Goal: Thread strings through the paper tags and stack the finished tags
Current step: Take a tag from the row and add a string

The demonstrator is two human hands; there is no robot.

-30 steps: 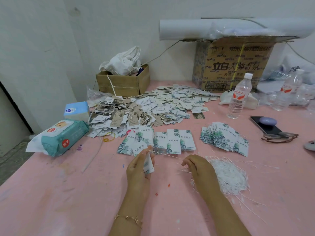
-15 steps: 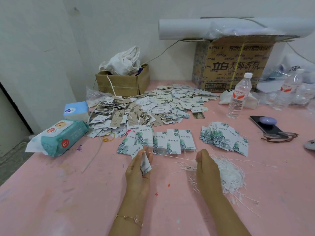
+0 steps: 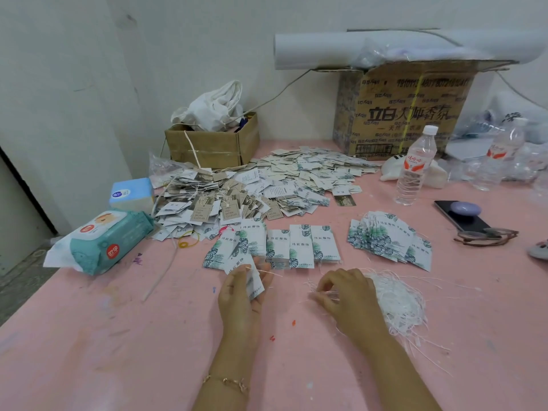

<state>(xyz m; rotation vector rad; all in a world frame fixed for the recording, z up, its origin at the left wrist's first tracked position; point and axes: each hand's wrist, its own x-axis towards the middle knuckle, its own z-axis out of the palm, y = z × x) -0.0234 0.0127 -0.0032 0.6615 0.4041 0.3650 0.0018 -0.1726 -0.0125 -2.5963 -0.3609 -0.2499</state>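
Note:
My left hand (image 3: 241,295) holds a white paper tag (image 3: 255,281) with green leaf print upright near the table's front middle; a thin string (image 3: 268,272) sticks out of its top to the right. My right hand (image 3: 345,293) rests at the left edge of a tangled heap of white strings (image 3: 397,298), its fingers curled and pinching strands there. Behind the hands lie rows of leaf-print tags (image 3: 299,246), a fanned stack of them (image 3: 388,240) to the right, and a big loose heap of tags (image 3: 267,188) farther back.
On the pink table (image 3: 118,336) sit a wet-wipes pack (image 3: 103,241), a blue tissue box (image 3: 132,192), a small cardboard box (image 3: 213,145), a large carton (image 3: 406,111), a water bottle (image 3: 415,167), a phone (image 3: 462,216) and glasses (image 3: 486,235).
My right hand let the threaded string go and moved down and left back to the edge of the string heap. My left hand kept holding the tag, shifting slightly.

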